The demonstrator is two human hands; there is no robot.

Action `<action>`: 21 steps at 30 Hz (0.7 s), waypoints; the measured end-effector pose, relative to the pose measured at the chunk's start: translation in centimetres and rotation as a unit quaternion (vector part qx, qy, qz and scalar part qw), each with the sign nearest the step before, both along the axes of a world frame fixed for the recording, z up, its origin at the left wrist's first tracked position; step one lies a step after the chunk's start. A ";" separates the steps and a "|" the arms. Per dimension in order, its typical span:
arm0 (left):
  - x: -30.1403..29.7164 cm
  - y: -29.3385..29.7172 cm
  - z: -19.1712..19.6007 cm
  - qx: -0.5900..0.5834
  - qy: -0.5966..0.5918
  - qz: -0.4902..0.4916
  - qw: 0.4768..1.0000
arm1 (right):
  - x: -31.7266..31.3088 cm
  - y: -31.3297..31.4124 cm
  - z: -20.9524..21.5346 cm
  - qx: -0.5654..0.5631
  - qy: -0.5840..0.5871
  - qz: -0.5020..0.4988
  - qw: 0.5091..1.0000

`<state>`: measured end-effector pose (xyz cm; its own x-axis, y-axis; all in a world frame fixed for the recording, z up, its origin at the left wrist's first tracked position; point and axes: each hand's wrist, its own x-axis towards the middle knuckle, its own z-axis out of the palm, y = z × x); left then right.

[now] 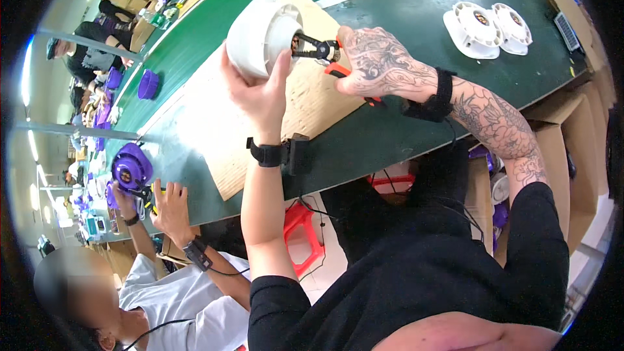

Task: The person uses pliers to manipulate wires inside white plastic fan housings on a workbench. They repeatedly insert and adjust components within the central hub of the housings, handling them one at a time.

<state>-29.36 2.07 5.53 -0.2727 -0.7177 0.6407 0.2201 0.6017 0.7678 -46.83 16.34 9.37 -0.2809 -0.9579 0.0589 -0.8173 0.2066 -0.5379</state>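
My left hand [259, 91] is wrapped round a white round plastic housing [250, 34], holding it tilted above a cardboard sheet. In my right hand [380, 62] is a pair of pliers [318, 50] with black jaws and red-and-black handles. The jaws reach into the open collar of the housing, at copper-coloured parts inside; the tips are partly hidden there. My fingers are closed on the plier handles.
Cardboard [305, 101] lies on the dark green table [403, 10]. Two white housings [481, 29] rest at the far right, near cardboard boxes [572, 156]. At left a co-worker [175, 292] works with pliers on a purple housing [132, 166]. A red stool [302, 234] stands below.
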 end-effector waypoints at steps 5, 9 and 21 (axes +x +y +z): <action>0.8 0.0 -0.2 -0.038 -0.069 0.090 0.993 | -1.0 -0.5 -1.5 0.130 -0.389 0.098 0.907; 1.4 -1.0 -0.7 -0.080 -0.045 0.042 0.995 | -0.3 0.4 -3.0 0.197 -0.765 0.173 0.588; -0.4 0.1 -0.1 -0.054 -0.126 0.095 0.986 | -0.6 0.4 -2.7 0.112 -0.248 0.053 0.961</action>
<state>-29.74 2.15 5.44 -0.3002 -0.7032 0.6445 -0.0949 0.6944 0.7133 -47.47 16.73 6.69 -0.1217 -0.9557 -0.2681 -0.4956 0.2925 -0.8178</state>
